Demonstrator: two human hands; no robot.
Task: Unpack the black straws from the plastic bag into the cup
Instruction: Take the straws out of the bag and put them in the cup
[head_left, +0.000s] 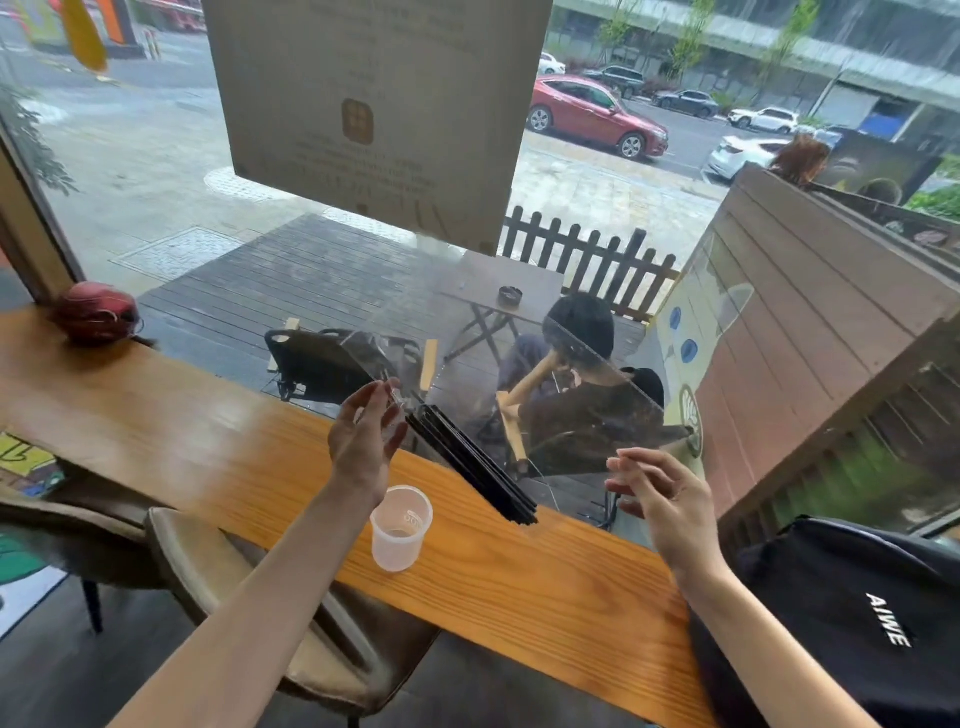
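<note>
A large clear plastic bag (519, 374) hangs in the air above the wooden counter, in front of the window. A bundle of black straws (470, 462) lies inside it, slanting down to the right, with its lower end just over the counter's far edge. My left hand (366, 441) pinches the bag's left edge next to the straws' upper end. My right hand (667, 506) holds the bag's lower right part with loosely curled fingers. An empty translucent plastic cup (400, 527) stands upright on the counter, just below my left wrist and left of the straws' lower end.
The wooden counter (208, 441) runs along the window. A red helmet (96, 312) rests at its far left. A black bag with white letters (857, 618) sits at the right end. A brown chair (218, 566) stands below the counter. Outside, a person sits behind the glass.
</note>
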